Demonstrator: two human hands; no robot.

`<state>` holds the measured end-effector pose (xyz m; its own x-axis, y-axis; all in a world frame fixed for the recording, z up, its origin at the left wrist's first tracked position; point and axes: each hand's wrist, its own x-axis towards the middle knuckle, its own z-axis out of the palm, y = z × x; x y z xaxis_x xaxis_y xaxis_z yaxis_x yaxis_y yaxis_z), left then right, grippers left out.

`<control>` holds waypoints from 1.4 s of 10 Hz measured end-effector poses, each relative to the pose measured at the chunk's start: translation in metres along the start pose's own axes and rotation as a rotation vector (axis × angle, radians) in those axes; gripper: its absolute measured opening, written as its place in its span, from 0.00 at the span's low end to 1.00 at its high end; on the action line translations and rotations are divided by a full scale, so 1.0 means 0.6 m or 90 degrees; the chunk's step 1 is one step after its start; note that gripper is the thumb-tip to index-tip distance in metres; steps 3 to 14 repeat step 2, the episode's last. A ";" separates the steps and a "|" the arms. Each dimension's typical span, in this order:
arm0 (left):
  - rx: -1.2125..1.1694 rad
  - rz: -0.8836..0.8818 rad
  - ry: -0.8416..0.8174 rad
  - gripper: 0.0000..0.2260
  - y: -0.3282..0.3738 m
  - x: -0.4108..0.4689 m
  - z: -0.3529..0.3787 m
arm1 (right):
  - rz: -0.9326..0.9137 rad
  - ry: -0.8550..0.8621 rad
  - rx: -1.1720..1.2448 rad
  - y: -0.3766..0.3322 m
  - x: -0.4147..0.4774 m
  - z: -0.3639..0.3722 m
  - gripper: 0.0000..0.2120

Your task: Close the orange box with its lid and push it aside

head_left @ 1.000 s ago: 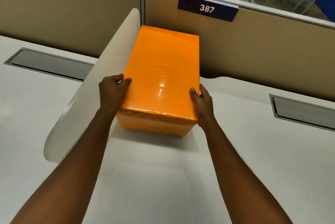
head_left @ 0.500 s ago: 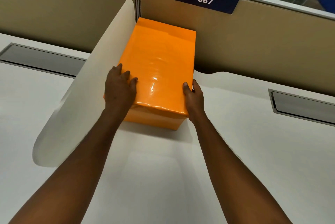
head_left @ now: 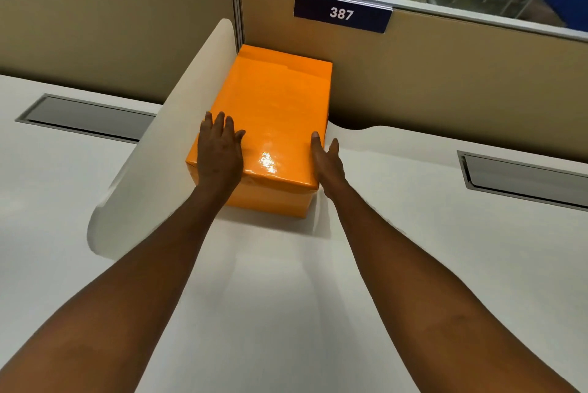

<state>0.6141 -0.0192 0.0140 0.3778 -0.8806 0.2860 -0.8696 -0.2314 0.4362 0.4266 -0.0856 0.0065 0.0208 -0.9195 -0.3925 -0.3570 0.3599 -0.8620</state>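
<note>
The orange box (head_left: 280, 201) stands on the white desk (head_left: 413, 249) with its glossy orange lid (head_left: 280, 106) seated on top. Its far end reaches the beige partition. My left hand (head_left: 219, 150) lies flat on the lid's near left corner, fingers spread. My right hand (head_left: 327, 160) rests against the lid's near right edge, thumb on top and fingers open beside the box. Neither hand grips anything.
A curved white divider panel (head_left: 165, 144) rises along the box's left side. The beige partition (head_left: 445, 80) carries a dark "387" sign (head_left: 342, 13). Grey cable slots sit in the desk at the left (head_left: 86, 115) and the right (head_left: 525, 179).
The box has slid away from me until it meets the partition. My left hand has moved from the lid's side edge onto its top, and both hands have opened.
</note>
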 end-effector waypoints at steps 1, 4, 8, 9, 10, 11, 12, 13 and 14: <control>-0.038 0.015 0.036 0.20 0.023 -0.028 -0.011 | -0.006 0.026 -0.005 0.010 -0.018 -0.024 0.37; -0.071 0.062 0.017 0.19 0.081 -0.085 0.001 | -0.020 0.065 -0.090 0.046 -0.039 -0.078 0.37; -0.071 0.062 0.017 0.19 0.081 -0.085 0.001 | -0.020 0.065 -0.090 0.046 -0.039 -0.078 0.37; -0.071 0.062 0.017 0.19 0.081 -0.085 0.001 | -0.020 0.065 -0.090 0.046 -0.039 -0.078 0.37; -0.071 0.062 0.017 0.19 0.081 -0.085 0.001 | -0.020 0.065 -0.090 0.046 -0.039 -0.078 0.37; -0.071 0.062 0.017 0.19 0.081 -0.085 0.001 | -0.020 0.065 -0.090 0.046 -0.039 -0.078 0.37; -0.071 0.062 0.017 0.19 0.081 -0.085 0.001 | -0.020 0.065 -0.090 0.046 -0.039 -0.078 0.37; -0.071 0.062 0.017 0.19 0.081 -0.085 0.001 | -0.020 0.065 -0.090 0.046 -0.039 -0.078 0.37; -0.071 0.062 0.017 0.19 0.081 -0.085 0.001 | -0.020 0.065 -0.090 0.046 -0.039 -0.078 0.37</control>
